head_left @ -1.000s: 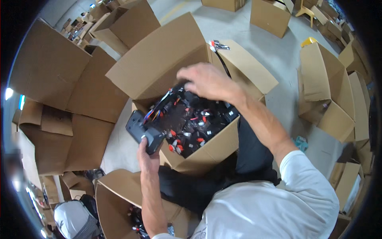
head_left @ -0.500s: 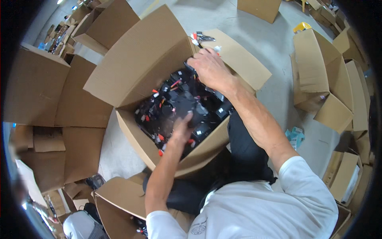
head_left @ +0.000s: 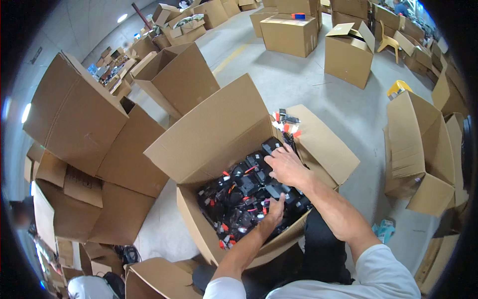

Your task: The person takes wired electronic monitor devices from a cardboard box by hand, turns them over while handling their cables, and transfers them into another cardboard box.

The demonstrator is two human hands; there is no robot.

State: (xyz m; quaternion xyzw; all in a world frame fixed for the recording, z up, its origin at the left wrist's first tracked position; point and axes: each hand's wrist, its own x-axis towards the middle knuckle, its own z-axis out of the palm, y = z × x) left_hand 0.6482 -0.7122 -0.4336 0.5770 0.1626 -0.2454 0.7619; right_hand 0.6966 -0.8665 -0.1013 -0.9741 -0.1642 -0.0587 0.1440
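An open cardboard box (head_left: 191, 212) stands in front of me, filled with small black plastic devices (head_left: 246, 184) whose cables end in red and white plugs. At the box's far right corner my right hand (head_left: 289, 167) has its fingers curled at a black device (head_left: 271, 145). My left hand (head_left: 275, 209) rests low over the devices near the box's near right side, fingers apart and nothing visible in them. Beyond my right hand, a bundle of cables with red and white plugs (head_left: 286, 127) lies over the right flap (head_left: 331, 144).
Large open cartons (head_left: 132, 164) crowd the left, and another (head_left: 174, 79) stands behind the box. To the right is an open carton (head_left: 416, 144) with a yellow object (head_left: 398, 87) behind it. A light blue crumpled item (head_left: 383, 230) lies on the floor. A yellow chair (head_left: 388, 40) stands farther back.
The view has tilted up, showing more of the room. My left hand has moved right across the devices, and my right hand has come down from the box's far edge into its corner.
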